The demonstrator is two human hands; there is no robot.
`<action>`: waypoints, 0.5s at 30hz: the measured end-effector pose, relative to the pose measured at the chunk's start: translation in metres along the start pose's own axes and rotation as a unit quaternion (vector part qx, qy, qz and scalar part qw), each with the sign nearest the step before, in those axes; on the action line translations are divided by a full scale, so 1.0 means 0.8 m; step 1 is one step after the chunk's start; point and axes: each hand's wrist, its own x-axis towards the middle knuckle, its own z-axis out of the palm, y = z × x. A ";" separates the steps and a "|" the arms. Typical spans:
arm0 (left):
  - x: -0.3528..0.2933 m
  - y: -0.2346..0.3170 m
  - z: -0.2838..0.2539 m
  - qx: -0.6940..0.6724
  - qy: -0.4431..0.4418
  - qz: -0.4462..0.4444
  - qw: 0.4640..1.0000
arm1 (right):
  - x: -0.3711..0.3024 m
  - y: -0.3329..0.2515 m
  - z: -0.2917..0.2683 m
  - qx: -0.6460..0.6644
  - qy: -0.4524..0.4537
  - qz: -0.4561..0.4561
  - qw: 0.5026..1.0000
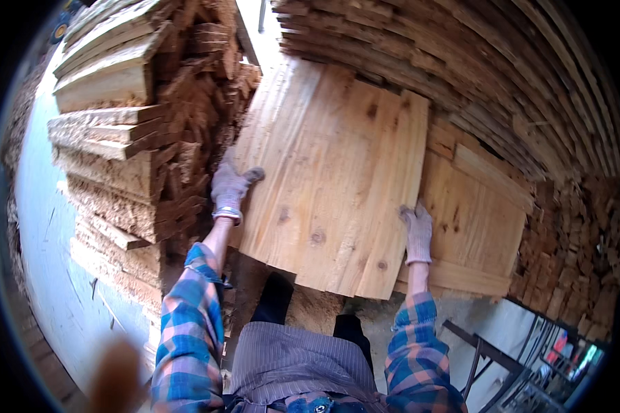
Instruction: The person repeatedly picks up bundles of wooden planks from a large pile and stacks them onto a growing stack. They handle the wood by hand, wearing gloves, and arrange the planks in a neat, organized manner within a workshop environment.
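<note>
Blurred object (116, 378); hands (231, 184) (418, 234) at panel (337, 189) edges

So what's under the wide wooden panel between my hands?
Past the right edge of the wide panel, a second wooden panel shows, apparently running beneath it. What lies under the middle is covered, so I can't tell how far that one extends.

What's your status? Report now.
Left hand on left edge, right hand on right edge of wooden panel. Second panel partly hidden behind it. Stacked planks beside left hand.
</note>
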 end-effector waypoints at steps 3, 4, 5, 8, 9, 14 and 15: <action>-0.005 0.019 -0.027 -0.017 -0.062 -0.079 0.995 | -0.034 -0.034 0.027 -0.329 0.057 -0.170 0.927; -0.004 0.011 -0.028 0.033 -0.057 -0.068 0.996 | -0.049 -0.062 0.057 -0.391 0.032 -0.047 0.919; -0.001 0.018 -0.018 0.038 -0.075 -0.083 0.993 | -0.044 -0.060 0.055 -0.402 0.055 -0.042 0.913; -0.003 0.017 -0.019 0.012 -0.093 -0.103 0.990 | -0.033 -0.033 0.003 -0.302 0.042 -0.118 0.945; -0.004 0.017 -0.022 0.018 -0.105 -0.119 0.987 | -0.029 -0.022 -0.018 -0.319 0.063 -0.116 0.939; -0.017 0.035 -0.031 0.000 -0.111 -0.132 0.985 | 0.003 0.065 -0.097 -0.141 0.014 -0.056 0.988; -0.024 0.034 -0.029 0.028 -0.060 -0.117 0.991 | 0.007 0.069 -0.094 -0.098 -0.029 -0.084 0.991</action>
